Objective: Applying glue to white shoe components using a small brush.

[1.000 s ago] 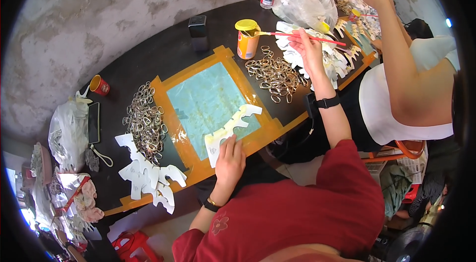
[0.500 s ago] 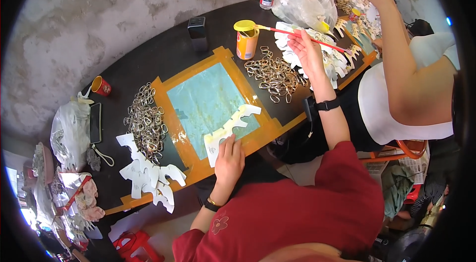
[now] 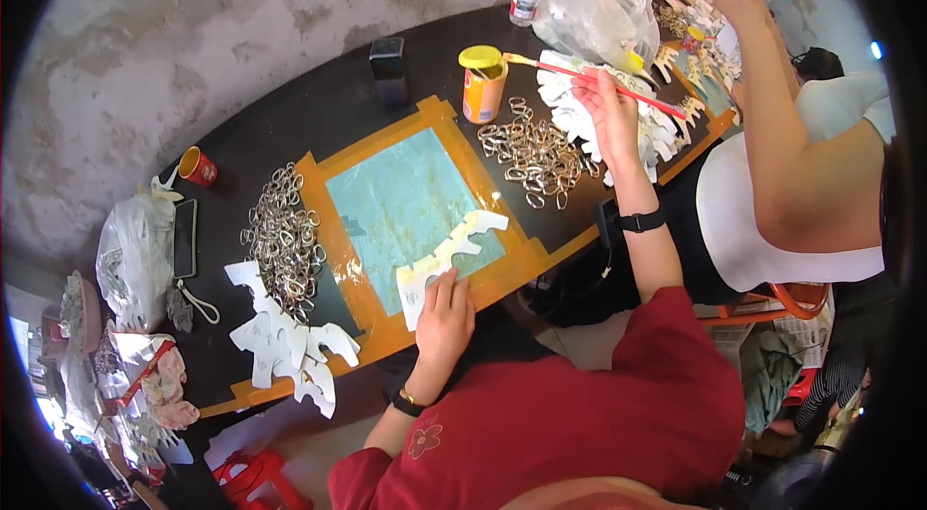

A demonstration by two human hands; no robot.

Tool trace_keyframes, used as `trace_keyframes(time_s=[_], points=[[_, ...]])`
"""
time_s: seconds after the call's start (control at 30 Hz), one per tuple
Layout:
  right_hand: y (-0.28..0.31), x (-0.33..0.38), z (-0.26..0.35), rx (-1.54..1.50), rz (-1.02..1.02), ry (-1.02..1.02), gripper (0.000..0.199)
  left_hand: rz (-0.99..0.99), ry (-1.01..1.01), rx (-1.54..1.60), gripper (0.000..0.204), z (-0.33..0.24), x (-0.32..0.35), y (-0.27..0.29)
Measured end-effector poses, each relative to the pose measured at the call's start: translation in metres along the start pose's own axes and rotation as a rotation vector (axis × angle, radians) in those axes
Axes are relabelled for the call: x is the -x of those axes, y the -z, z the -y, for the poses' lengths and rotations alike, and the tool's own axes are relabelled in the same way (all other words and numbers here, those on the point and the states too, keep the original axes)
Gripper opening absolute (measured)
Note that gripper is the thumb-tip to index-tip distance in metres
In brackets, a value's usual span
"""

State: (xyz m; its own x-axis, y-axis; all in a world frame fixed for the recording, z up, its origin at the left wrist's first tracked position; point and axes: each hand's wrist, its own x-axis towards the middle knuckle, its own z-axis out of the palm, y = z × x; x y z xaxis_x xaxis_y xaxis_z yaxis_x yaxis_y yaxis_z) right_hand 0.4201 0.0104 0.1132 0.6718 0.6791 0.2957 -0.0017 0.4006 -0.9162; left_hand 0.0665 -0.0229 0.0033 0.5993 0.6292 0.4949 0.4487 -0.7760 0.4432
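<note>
Red shirt (image 3: 560, 404) — black wristbands (image 3: 641, 221)

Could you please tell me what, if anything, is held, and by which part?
The right grip holds a red brush by its handle; the left grip touches a white piece, hold unclear.

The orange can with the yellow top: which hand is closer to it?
Right. The right hand is just right of the can, holding a red brush toward it. The left hand is farther off, nearer the body, at a white piece.
</note>
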Motion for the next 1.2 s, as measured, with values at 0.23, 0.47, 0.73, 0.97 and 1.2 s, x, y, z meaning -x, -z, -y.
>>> trace_keyframes(time_s=[0.23,0.47,0.73,0.97,1.2], points=[[-0.018,-0.019,0.025,-0.001,0.008,0.165,0.034,0.017,-0.007,-0.019,0.026,0.001,0.004,0.001],[-0.008,0.016,0.000,0.335,0.128,0.280,0.029,0.010,-0.023,-0.045,0.025,0.000,0.004,0.000],[0.002,0.066,-0.010,-0.041,0.211,-0.018,0.027,0.034,0.036,-0.015,0.026,-0.002,0.011,-0.002],[-0.011,0.144,-0.008,0.055,0.213,0.032,0.027,-0.031,0.036,0.032,0.026,0.003,0.004,-0.004],[-0.028,0.201,-0.018,0.400,0.480,0.089,0.015,-0.108,0.002,0.230,0.028,0.009,0.009,0.013]])
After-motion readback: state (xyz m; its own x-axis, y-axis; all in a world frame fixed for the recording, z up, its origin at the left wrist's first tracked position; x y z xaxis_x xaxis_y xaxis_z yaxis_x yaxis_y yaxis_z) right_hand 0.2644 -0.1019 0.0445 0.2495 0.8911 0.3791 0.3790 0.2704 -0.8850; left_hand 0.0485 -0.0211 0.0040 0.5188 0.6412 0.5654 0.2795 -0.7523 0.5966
